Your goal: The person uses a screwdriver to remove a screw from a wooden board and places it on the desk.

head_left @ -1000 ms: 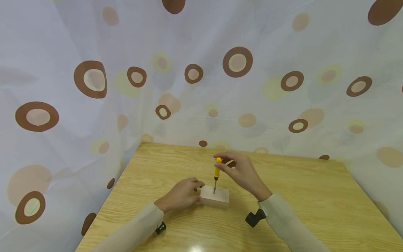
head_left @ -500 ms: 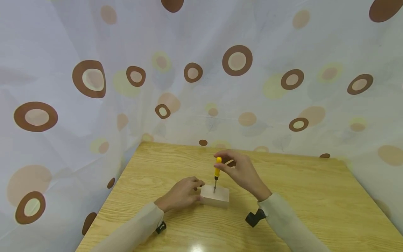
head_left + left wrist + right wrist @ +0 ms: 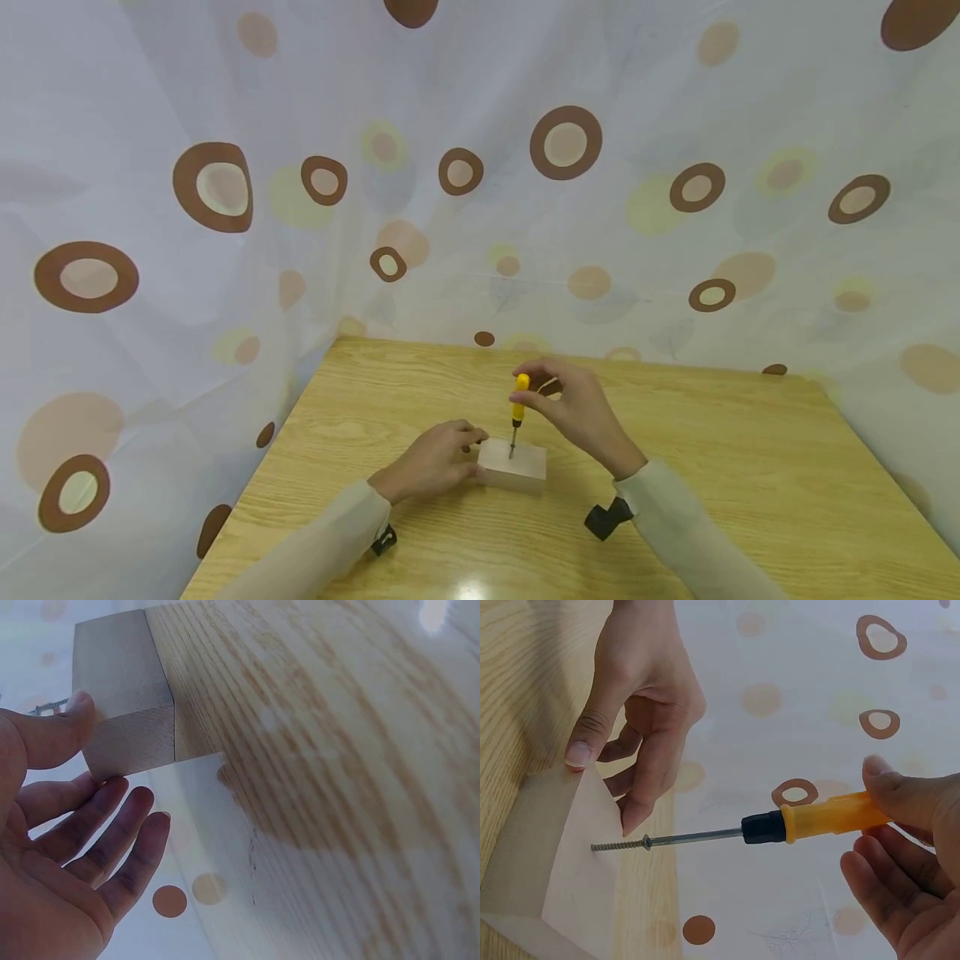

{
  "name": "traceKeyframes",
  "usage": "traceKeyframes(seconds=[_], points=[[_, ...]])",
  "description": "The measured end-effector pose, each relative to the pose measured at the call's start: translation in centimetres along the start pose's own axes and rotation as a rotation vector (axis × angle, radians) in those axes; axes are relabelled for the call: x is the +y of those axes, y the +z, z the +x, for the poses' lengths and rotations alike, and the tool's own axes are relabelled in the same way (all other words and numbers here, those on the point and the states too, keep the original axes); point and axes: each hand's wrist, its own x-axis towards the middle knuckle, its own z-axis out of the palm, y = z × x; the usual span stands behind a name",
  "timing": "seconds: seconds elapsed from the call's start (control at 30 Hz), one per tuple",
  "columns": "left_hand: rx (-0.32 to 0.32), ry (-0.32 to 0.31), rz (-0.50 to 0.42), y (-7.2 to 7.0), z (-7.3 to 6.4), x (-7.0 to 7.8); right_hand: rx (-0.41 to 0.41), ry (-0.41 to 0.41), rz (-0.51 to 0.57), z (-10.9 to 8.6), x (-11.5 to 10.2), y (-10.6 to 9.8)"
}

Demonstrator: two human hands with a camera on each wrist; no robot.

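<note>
A pale wooden block (image 3: 517, 477) lies on the table, and my left hand (image 3: 431, 462) grips its left end. In the left wrist view the thumb is on one face of the block (image 3: 124, 667) and the index finger is at the opposite edge. A screw (image 3: 619, 846) stands in the block's top face, most of its thread showing. The tip of a screwdriver (image 3: 825, 819) with a yellow handle and black collar meets the screw's head. My right hand (image 3: 573, 408) pinches the top of the handle between thumb and fingers, the tool nearly upright.
The wood-grain table (image 3: 712, 467) stretches out on both sides of the block. A white sheet with brown and beige spots (image 3: 480, 225) hangs behind it and along the left. Each wrist wears a black camera mount (image 3: 609, 518).
Both hands stay nearly in place, the left one still on the block. The right fingers and the screwdriver handle have shifted very slightly to the right.
</note>
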Motion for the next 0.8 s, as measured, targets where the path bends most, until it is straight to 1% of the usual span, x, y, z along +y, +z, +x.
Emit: traceKeyframes(seconds=[0.1,0.3,0.47,0.53,0.67,0.8], points=[[-0.001,0.002,0.003,-0.01,0.04,-0.01,0.012,0.003,-0.010,-0.08,0.17,-0.01],[-0.011,-0.008,0.009,-0.11,-0.04,0.10,-0.050,0.000,-0.010,0.02,0.16,-0.24],[-0.011,-0.001,0.002,-0.03,-0.07,0.05,-0.023,0.005,-0.046,-0.09,0.20,-0.04],[-0.008,0.006,0.000,0.02,-0.04,0.00,-0.006,0.010,-0.043,-0.11,0.27,0.03],[-0.003,0.010,0.010,0.04,0.03,-0.05,0.021,0.004,-0.011,0.01,0.25,0.04],[0.001,0.012,0.015,0.00,0.04,-0.01,0.015,-0.006,0.025,0.04,0.23,0.11]])
